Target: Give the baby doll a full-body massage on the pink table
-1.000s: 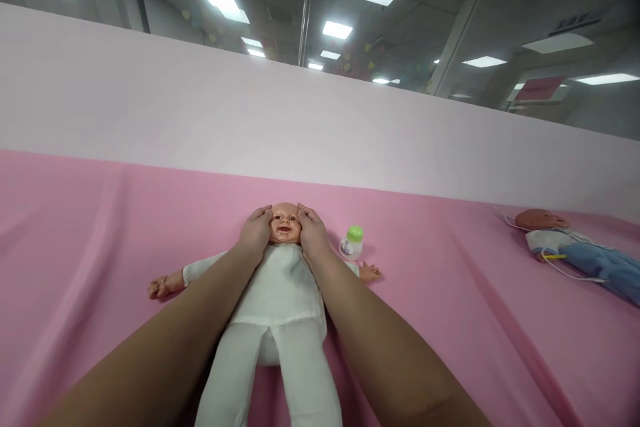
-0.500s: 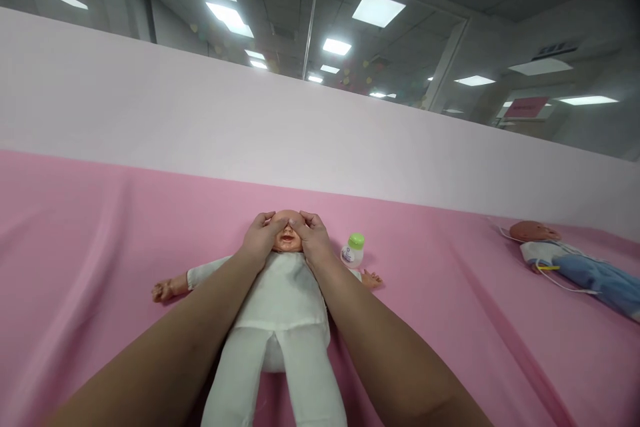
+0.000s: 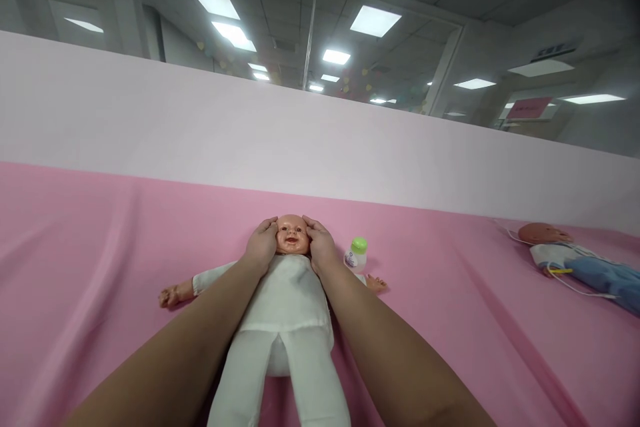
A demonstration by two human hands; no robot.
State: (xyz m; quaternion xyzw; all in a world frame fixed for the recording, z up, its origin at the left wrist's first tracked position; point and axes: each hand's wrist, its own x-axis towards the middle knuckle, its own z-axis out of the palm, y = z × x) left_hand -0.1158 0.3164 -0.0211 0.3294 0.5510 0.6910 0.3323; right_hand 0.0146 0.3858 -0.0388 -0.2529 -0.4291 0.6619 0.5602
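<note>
A baby doll (image 3: 287,293) with a white cloth body lies on its back on a pink sheet (image 3: 435,320), its head away from me. My left hand (image 3: 262,243) cups the left side of the doll's head, and my right hand (image 3: 321,243) cups the right side. Both thumbs rest at the temples, and the doll's face shows between them. The fingers curl round the sides of the head, with their tips partly hidden. Just right of my right hand stands a small clear bottle (image 3: 355,255) with a green cap.
Far right lies a second doll (image 3: 585,257) in blue and white clothes, with a white cord and a yellow piece on it. Behind the sheet rises a white panel (image 3: 300,140), topped by glass. The doll's arms stretch out to both sides.
My thumbs have slid outward from the middle of the doll's forehead to its temples, uncovering the eyes. Both hands still hold the head. The view has shifted slightly.
</note>
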